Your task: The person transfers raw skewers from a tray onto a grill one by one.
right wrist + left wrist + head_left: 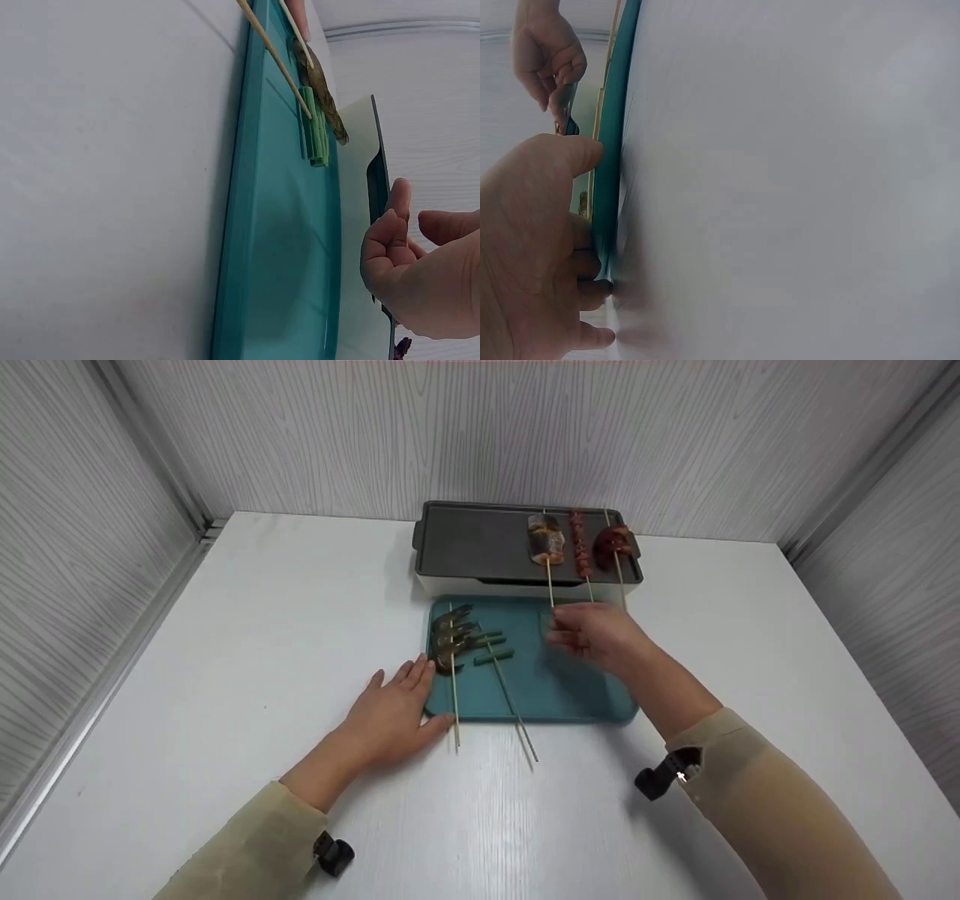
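Observation:
My left hand (394,716) lies with straight fingers along the left edge of a teal tray (562,709), its thumb at the near corner. On the tray, near that hand, are a shrimp skewer (452,641) and a skewer of green vegetable pieces (493,657). My right hand (600,634) hovers over the tray's far right, at the near end of a fish skewer (546,540) lying on a dark grill plate (480,540). Its fingers are loosely bent, and the right wrist view shows thumb and forefinger apart, with no stick visible between them.
Beside the fish, a skewer of small red pieces (580,544) and a dark red sausage-like skewer (611,544) lie on the grill's right side. The grill's white base (450,587) stands right behind the tray. Pale wood-grain walls (480,435) enclose the white table (300,607).

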